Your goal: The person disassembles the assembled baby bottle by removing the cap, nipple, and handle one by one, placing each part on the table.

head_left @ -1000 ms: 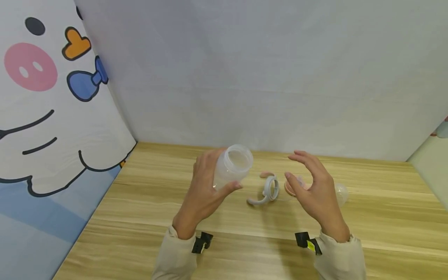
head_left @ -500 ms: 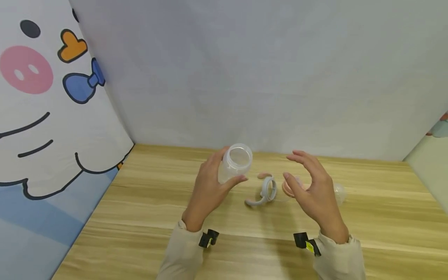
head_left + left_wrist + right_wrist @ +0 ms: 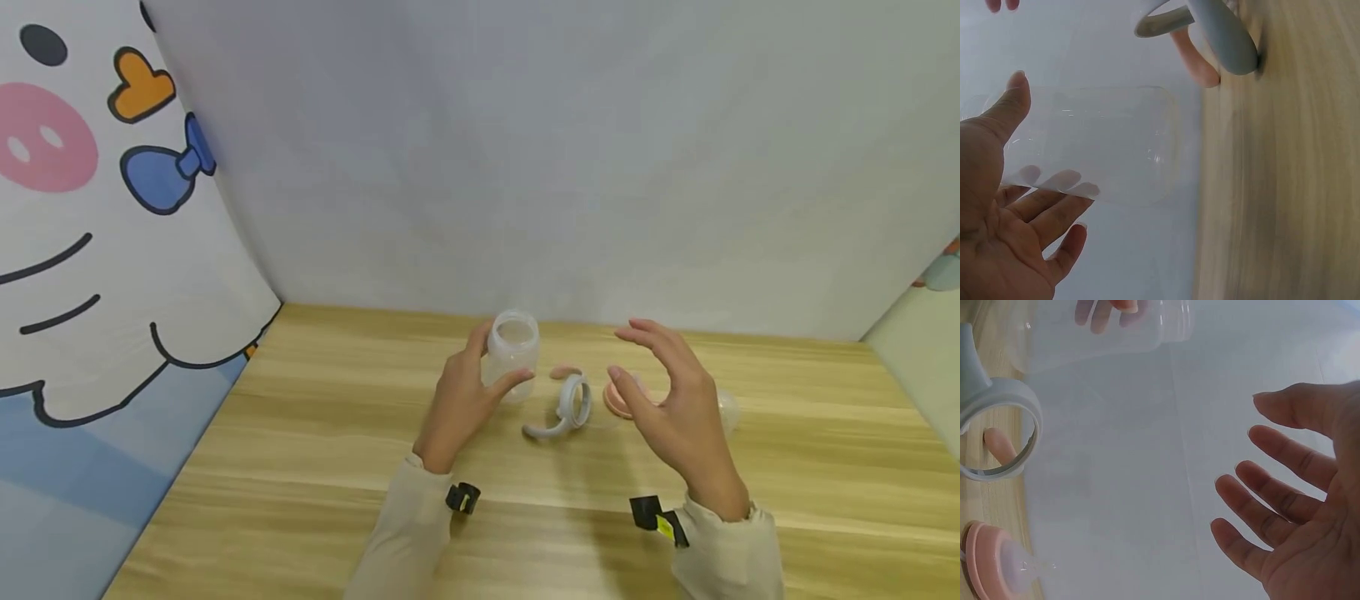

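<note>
My left hand grips a clear baby bottle around its side, thumb across the front. The bottle stands upright with its mouth uncovered, and in the left wrist view its base shows just above the wooden surface. My right hand hovers with fingers spread and nothing in it. Between the hands lies a grey ring with two handles, standing on edge. A pink collar with a clear nipple sits on the table to the left of my right fingers in the right wrist view.
A clear dome-shaped cap lies just right of my right hand, partly hidden by it. The wooden table meets a pale cloth backdrop at its far edge. A cartoon-printed cloth hangs along the left side.
My left hand has moved the bottle down toward the table and slightly right, turning it from tilted to upright. The right hand has hardly moved.
</note>
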Available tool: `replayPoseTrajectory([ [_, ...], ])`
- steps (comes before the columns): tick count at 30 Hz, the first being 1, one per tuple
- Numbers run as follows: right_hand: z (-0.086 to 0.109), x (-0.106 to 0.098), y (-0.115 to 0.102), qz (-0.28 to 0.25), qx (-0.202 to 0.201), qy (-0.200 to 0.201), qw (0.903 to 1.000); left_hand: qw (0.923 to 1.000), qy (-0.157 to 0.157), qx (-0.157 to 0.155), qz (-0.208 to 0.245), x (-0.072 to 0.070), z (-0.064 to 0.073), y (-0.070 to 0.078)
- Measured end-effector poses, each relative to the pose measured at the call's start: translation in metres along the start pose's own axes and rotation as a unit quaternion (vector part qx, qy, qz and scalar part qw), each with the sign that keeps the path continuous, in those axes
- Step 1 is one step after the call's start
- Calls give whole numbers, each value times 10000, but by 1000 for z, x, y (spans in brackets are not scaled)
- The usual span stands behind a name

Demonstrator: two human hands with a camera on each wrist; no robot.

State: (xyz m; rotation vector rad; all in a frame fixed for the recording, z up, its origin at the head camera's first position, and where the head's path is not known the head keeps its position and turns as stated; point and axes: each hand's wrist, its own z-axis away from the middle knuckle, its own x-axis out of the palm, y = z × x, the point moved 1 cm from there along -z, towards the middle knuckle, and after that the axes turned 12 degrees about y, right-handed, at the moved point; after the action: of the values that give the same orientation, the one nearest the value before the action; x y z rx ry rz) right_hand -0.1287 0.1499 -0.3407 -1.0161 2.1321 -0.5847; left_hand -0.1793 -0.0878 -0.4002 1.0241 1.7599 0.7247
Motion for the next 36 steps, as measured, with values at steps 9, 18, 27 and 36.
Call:
replayPoseTrajectory([
  [9, 0, 0, 0, -43, 85, -112, 9999, 9998, -15, -14, -182, 8, 2, -10],
  [18, -1, -4, -1, 14, 14, -82, 10000, 9995, -142, -186, -198, 14, 3, -10],
  [27, 8, -3, -1, 25, 228, -156, 9996, 9986, -393, -292, -186, 15, 16, -12],
  [36, 4, 1, 0, -12, 92, -135, 9999, 9988, -324, -358, -96, 13, 14, -20],
])
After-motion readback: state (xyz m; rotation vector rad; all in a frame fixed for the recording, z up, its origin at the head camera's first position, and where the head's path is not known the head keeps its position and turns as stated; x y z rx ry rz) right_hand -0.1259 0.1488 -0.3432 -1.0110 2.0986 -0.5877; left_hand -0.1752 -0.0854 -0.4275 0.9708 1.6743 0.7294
